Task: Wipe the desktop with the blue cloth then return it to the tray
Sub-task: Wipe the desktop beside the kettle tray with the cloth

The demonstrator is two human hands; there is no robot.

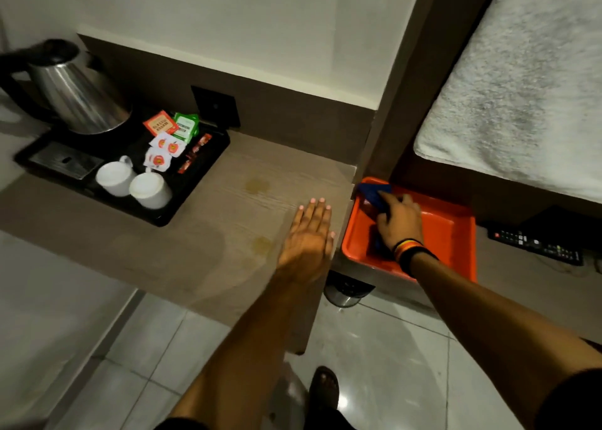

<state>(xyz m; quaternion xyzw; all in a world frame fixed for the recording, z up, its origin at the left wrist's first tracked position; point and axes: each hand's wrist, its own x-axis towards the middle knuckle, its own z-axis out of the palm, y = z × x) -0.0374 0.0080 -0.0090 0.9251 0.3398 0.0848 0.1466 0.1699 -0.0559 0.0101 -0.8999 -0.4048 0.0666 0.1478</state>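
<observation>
The blue cloth (373,193) lies in the far left corner of the orange tray (456,234), which sits on a lower ledge right of the desktop. My right hand (399,221) is inside the tray with its fingers closed on the cloth; part of the cloth is hidden under the hand. My left hand (309,234) rests flat, fingers spread, on the wooden desktop (211,234) near its right edge, holding nothing. Two yellowish stains (257,185) mark the desktop.
A black tray (202,182) at the desktop's left carries a steel kettle (78,97), two white cups (133,183) and several sachets. A remote control (534,242) lies right of the orange tray. A small bin (345,291) stands on the tiled floor below.
</observation>
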